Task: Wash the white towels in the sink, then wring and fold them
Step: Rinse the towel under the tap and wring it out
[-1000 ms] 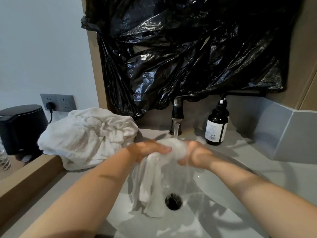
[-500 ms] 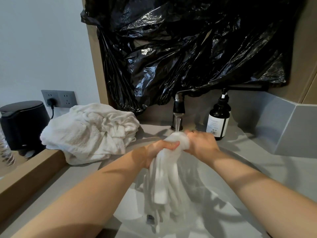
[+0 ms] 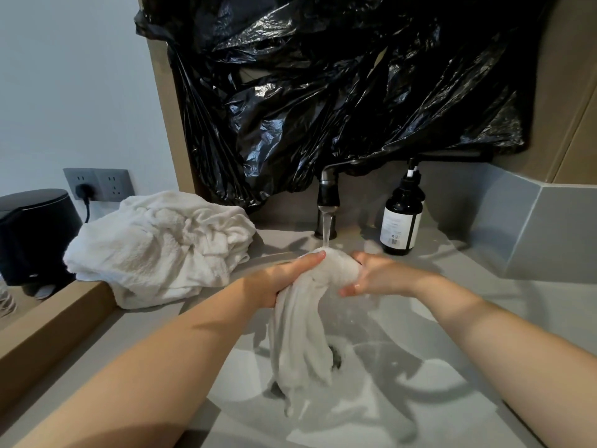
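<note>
Head view: left hand (image 3: 281, 280), right hand (image 3: 384, 275) grip towel (image 3: 300, 334) in sink (image 3: 429, 405).

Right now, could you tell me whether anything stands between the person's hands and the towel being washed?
Nothing visible does. The left hand and the right hand both grip the wet towel directly, under the stream from the faucet, above the sink. The towel pile lies apart, on the left.

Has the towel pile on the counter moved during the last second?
No. The towel pile still lies on the counter, left of the faucet and close beside the wall socket; only the camera view shifted slightly.
</note>
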Motion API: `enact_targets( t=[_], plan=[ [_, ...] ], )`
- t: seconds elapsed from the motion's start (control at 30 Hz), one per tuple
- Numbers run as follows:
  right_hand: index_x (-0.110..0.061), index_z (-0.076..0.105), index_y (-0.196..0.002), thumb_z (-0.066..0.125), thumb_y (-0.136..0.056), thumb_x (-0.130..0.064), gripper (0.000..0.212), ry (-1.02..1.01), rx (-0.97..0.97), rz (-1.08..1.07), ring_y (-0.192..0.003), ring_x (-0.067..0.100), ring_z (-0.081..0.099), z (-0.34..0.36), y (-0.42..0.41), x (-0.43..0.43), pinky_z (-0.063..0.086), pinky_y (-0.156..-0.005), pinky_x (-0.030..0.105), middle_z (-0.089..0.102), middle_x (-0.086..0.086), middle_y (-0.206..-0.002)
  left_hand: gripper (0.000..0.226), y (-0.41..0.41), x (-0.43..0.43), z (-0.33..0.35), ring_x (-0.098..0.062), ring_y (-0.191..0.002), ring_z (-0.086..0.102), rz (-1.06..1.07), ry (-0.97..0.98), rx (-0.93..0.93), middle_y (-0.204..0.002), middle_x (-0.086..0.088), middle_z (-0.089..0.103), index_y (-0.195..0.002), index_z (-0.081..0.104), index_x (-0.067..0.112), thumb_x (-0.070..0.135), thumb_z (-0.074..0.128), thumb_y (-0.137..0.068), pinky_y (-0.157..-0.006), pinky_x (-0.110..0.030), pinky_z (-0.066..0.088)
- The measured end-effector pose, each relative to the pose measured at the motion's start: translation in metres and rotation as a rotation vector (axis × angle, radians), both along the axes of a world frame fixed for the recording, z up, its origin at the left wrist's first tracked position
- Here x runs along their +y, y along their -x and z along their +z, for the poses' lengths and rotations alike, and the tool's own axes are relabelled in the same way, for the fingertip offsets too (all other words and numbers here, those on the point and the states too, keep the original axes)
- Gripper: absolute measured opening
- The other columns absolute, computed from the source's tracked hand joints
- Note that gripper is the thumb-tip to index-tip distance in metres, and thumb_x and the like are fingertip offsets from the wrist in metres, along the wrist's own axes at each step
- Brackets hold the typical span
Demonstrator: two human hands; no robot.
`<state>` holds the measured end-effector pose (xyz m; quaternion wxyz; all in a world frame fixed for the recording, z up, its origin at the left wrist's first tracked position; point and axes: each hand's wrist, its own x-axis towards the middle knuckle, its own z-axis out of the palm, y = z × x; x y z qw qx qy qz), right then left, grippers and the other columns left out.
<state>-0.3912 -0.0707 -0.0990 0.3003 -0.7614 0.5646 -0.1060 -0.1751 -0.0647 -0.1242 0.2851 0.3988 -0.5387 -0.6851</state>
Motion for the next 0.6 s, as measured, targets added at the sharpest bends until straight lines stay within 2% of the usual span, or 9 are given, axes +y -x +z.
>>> enact_targets(
  t=[0.07, 0.13, 0.23, 0.3, 0.33, 0.37, 0.43, 0.5, 0.6],
  plan=[
    [-0.02, 0.05, -0.135, 0.05, -0.083, -0.065, 0.069, -0.184, -0.214, 0.002, -0.107, 0.013, 0.058, 0.002, 0.01, 0.002, 0.042, -0.09, 0.022, 0.062, -0.001, -0.123, 0.05, -0.005, 0.001, 0.005, -0.019, -0.088, 0.069, 0.093, 0.027, -0.071, -0.099, -0.009, 0.074, -0.113, 0.064, 0.007, 0.051, 0.051, -0.092, -0.086, -0.032, 0.055],
    [-0.009, 0.06, -0.127, 0.028, -0.093, -0.063, 0.071, -0.34, -0.488, -0.041, -0.116, 0.031, 0.055, -0.002, 0.016, -0.004, 0.037, -0.106, 0.037, 0.058, 0.018, -0.129, 0.04, -0.015, -0.002, 0.006, -0.014, -0.072, 0.071, 0.138, 0.075, -0.086, -0.083, -0.005, 0.075, -0.107, 0.065, 0.005, 0.041, 0.05, -0.098, -0.067, -0.024, 0.056],
    [0.0, 0.071, -0.094, 0.032, -0.103, -0.038, 0.055, -0.491, -0.966, -0.262, -0.08, 0.026, 0.066, -0.008, 0.008, -0.008, 0.05, -0.083, 0.034, 0.07, 0.019, -0.089, 0.051, -0.019, -0.009, 0.006, -0.019, -0.071, 0.069, 0.26, 0.147, -0.084, -0.083, -0.009, 0.073, -0.114, 0.063, 0.001, 0.043, 0.063, -0.087, -0.065, -0.028, 0.053],
    [-0.007, 0.063, -0.078, 0.044, -0.099, -0.032, 0.039, -0.525, -1.081, -0.347, -0.052, 0.014, 0.06, -0.012, -0.002, -0.007, 0.048, -0.059, 0.023, 0.063, 0.005, -0.059, 0.063, -0.014, -0.012, 0.006, -0.024, -0.08, 0.069, 0.287, 0.171, -0.073, -0.093, -0.013, 0.072, -0.11, 0.065, 0.004, 0.049, 0.07, -0.066, -0.074, -0.035, 0.054],
    [-0.01, 0.06, -0.076, 0.048, -0.096, -0.032, 0.032, -0.542, -1.1, -0.349, -0.048, 0.011, 0.057, -0.013, -0.006, -0.006, 0.046, -0.054, 0.021, 0.06, 0.001, -0.055, 0.063, -0.011, -0.012, 0.007, -0.026, -0.082, 0.069, 0.283, 0.176, -0.067, -0.095, -0.015, 0.071, -0.108, 0.066, 0.005, 0.048, 0.069, -0.062, -0.077, -0.037, 0.054],
    [-0.01, 0.063, -0.08, 0.051, -0.093, -0.036, 0.031, -0.597, -1.127, -0.311, -0.053, 0.012, 0.059, -0.014, -0.011, -0.002, 0.048, -0.057, 0.023, 0.062, 0.002, -0.06, 0.059, -0.008, -0.011, 0.008, -0.026, -0.081, 0.068, 0.271, 0.179, -0.045, -0.093, -0.016, 0.07, -0.105, 0.065, 0.004, 0.045, 0.068, -0.062, -0.076, -0.036, 0.052],
    [-0.003, 0.069, -0.108, 0.047, -0.089, -0.054, 0.059, -0.736, -1.129, -0.155, -0.09, 0.028, 0.066, -0.019, -0.016, 0.001, 0.052, -0.084, 0.037, 0.068, 0.017, -0.096, 0.048, -0.006, -0.012, 0.008, -0.024, -0.074, 0.067, 0.254, 0.152, 0.034, -0.085, -0.015, 0.07, -0.1, 0.065, 0.001, 0.037, 0.068, -0.068, -0.072, -0.032, 0.051],
    [0.001, 0.052, -0.134, 0.039, -0.083, -0.074, 0.091, -0.906, -1.096, 0.024, -0.124, 0.041, 0.049, -0.025, -0.01, 0.003, 0.042, -0.101, 0.052, 0.053, 0.027, -0.13, 0.036, -0.008, -0.012, 0.009, -0.021, -0.067, 0.066, 0.263, 0.126, 0.111, -0.077, -0.013, 0.069, -0.094, 0.065, -0.001, 0.032, 0.063, -0.078, -0.066, -0.028, 0.052],
    [-0.002, 0.046, -0.137, 0.056, -0.066, -0.077, 0.104, -1.023, -1.049, 0.149, -0.127, 0.04, 0.049, -0.03, -0.001, -0.002, 0.049, -0.093, 0.051, 0.049, 0.025, -0.138, 0.034, -0.015, -0.013, 0.009, -0.02, -0.067, 0.065, 0.312, 0.154, 0.177, -0.073, -0.012, 0.068, -0.092, 0.065, -0.002, 0.03, 0.059, -0.082, -0.065, -0.028, 0.051]
  ],
)
